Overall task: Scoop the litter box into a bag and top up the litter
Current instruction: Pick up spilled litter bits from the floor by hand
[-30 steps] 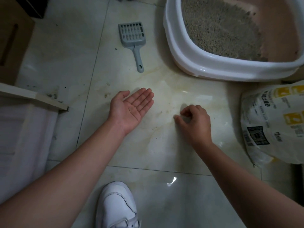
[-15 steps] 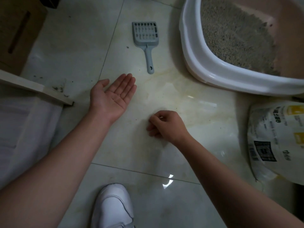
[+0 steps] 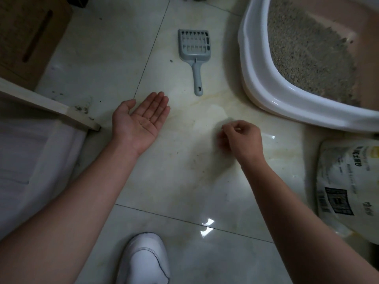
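A white-rimmed litter box (image 3: 258, 78) stands at the upper right, with grey litter (image 3: 303, 50) banked to one side of its pink floor. On the tiles to its left lies a grey slotted scoop (image 3: 194, 46), handle toward me. My left hand (image 3: 141, 121) is held palm up just below the scoop, fingers straight, with a few tiny grains on the palm. My right hand (image 3: 242, 138) hovers blurred over the floor, fingers curled and fingertips pinched together; anything between them is too small to see. A white litter bag (image 3: 348, 181) stands at the right edge.
My white shoe (image 3: 145, 261) is at the bottom centre. A cardboard box (image 3: 26, 37) fills the upper left. Below it a pale wooden ledge (image 3: 51, 107) juts over a white bin-like object (image 3: 30, 160). Specks of litter dot the tiles.
My right hand reached left across the floor, then drew back to the right and lifted with fingertips pinched. My left hand stayed palm up and shifted left, away from the scoop.
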`<control>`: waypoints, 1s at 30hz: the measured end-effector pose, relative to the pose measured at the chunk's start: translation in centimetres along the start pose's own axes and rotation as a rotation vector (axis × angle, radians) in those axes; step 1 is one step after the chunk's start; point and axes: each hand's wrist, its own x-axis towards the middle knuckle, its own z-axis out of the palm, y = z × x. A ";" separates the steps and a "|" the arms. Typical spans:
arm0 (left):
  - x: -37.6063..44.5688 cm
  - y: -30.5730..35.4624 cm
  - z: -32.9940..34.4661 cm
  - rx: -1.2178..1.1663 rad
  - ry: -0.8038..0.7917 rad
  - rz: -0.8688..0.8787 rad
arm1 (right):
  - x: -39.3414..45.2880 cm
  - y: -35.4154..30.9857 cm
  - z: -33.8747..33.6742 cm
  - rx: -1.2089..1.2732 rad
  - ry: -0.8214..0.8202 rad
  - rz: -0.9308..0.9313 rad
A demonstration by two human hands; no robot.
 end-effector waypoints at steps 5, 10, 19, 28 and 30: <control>-0.1 -0.5 0.5 0.018 -0.012 -0.022 | -1.9 2.4 -0.9 -0.060 -0.181 0.133; -0.2 -0.1 0.6 0.009 -0.006 -0.014 | -1.6 1.8 1.3 -0.010 -0.212 0.082; -0.6 0.5 0.3 -0.013 -0.004 0.007 | 0.7 -1.9 4.5 0.093 -0.237 -0.033; -0.4 0.6 0.1 -0.021 -0.010 0.010 | -0.6 0.6 3.5 -0.356 -0.120 -0.306; -0.4 0.7 0.1 -0.024 -0.010 0.009 | -0.9 0.6 3.7 -0.425 -0.128 -0.365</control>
